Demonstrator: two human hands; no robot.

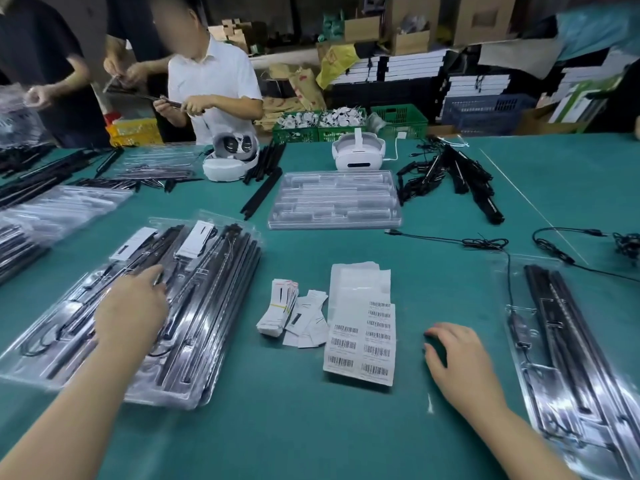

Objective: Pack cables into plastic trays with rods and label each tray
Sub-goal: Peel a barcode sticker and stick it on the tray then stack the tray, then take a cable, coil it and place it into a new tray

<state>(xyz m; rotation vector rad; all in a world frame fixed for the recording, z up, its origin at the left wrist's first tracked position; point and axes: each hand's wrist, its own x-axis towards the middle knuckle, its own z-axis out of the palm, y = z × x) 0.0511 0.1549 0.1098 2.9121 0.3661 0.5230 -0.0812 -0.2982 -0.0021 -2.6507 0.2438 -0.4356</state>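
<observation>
Two clear plastic trays point(221, 348) filled with black rods and cables lie side by side at the left, each with a white label near its far end. My left hand point(133, 306) rests flat on the left one, fingers reaching toward its middle. My right hand point(457, 358) hovers over or touches the green table, fingers loosely curled, holding nothing. Between the hands lie a barcode label sheet point(360, 344) and a bundle of small white tags point(282, 306). Another filled tray point(571, 358) lies at the right. A stack of empty trays point(334, 200) sits farther back.
Loose black cables point(485, 242) and a pile of black rods point(464, 178) lie at the back right. Two white headsets point(358, 152) stand at the far side. More filled trays point(52, 213) are stacked at the left. Other people work across the table.
</observation>
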